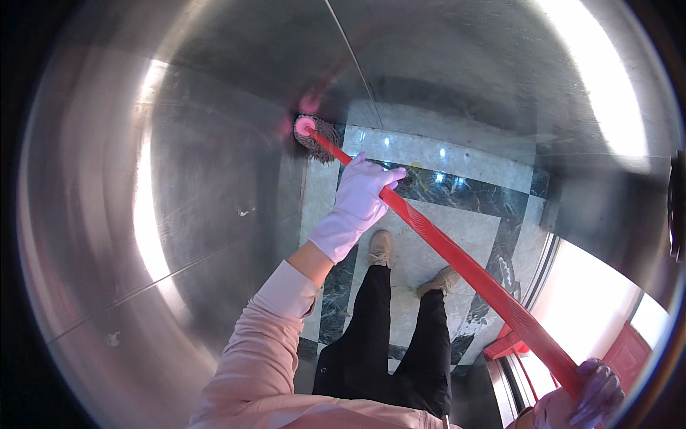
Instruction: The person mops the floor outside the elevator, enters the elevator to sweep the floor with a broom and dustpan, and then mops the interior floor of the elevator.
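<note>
A mop with a long red handle [455, 252] runs slantwise across the view. Its grey string head [321, 145], capped by a pink disc [305, 126], rests in the floor corner between two metal walls. My left hand [364, 193], in a pale lilac glove, grips the handle partway along. At the lower right, my right hand [595, 394], gloved too, is closed around the handle's upper end. White and dark green marble-look tiles [455, 220] make up the floor, with wet shine near the mop head.
Brushed metal walls [214, 177] enclose the left and far sides, as in an elevator car. A doorway with a metal sill track [544, 268] opens at right. Beside it is a red plastic object [504, 343], perhaps a dustpan. My shoes [381, 246] stand on the central tile.
</note>
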{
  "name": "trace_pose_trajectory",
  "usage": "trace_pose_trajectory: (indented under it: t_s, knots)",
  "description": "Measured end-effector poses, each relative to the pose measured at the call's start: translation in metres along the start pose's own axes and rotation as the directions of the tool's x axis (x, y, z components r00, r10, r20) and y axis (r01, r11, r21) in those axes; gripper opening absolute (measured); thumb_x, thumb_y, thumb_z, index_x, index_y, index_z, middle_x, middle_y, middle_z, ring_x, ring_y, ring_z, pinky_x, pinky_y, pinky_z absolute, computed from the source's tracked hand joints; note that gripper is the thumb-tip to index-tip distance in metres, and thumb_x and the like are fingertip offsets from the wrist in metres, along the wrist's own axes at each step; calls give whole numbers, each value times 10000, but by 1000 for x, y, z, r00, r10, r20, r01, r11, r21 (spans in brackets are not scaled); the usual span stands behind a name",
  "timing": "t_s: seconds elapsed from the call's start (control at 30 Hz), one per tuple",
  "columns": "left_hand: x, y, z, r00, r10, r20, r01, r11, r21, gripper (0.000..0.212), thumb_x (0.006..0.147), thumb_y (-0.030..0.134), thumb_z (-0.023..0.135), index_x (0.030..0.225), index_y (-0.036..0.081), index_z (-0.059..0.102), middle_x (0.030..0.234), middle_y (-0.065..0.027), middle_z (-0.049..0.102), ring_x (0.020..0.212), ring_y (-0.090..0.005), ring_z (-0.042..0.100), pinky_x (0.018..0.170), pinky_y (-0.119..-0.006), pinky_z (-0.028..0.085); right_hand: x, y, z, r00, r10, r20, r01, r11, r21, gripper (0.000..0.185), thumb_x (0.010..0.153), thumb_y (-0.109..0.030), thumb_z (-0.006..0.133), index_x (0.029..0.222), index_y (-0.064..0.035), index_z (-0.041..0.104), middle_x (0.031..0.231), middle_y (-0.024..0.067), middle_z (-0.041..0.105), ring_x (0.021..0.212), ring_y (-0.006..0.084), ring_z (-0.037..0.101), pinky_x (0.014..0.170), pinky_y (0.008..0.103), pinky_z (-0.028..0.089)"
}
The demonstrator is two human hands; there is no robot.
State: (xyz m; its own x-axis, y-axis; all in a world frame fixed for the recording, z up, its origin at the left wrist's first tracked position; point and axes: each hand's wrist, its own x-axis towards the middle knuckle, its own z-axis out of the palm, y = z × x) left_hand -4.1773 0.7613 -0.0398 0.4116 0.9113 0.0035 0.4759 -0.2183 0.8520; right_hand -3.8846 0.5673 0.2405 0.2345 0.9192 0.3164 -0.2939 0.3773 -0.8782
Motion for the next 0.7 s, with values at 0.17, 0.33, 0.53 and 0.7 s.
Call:
trace_pose_trajectory:
  t_s: [0.17,0.33,0.53,0.7]
  knots:
    - [6,-15,-9,990,84,111,-119,923,365,212,669,36,651,815,190,666,582,3,527,607,-179,545,945,-416,343,-11,37,52,961,54,-270,-57,998,-2,277,851,-401,478,753,-173,601,595,-5,491,540,126,475,683,344,419]
    - [7,-59,-2,997,-55,56,48,991,124,234,657,24,648,819,192,672,602,-3,550,625,-188,556,933,-428,364,-30,49,44,932,156,-326,-233,949,-212,240,869,-334,471,756,-141,559,603,6,463,581,129,484,730,337,436]
    - [21,-39,-16,987,-28,161,-28,941,337,209,645,47,634,820,158,665,674,-18,594,750,-209,582,1002,-444,293,-38,42,32,908,197,-370,-324,890,-322,204,891,-253,463,760,-103,508,614,19,428,632,133,495,787,329,455]
    - [18,-58,17,960,-52,274,-62,918,392,235,626,53,636,849,123,659,737,-47,606,816,-251,559,940,-427,320,-37,58,33,879,324,-349,-427,861,-277,167,898,-194,474,770,-88,478,624,37,426,672,153,514,841,372,460]
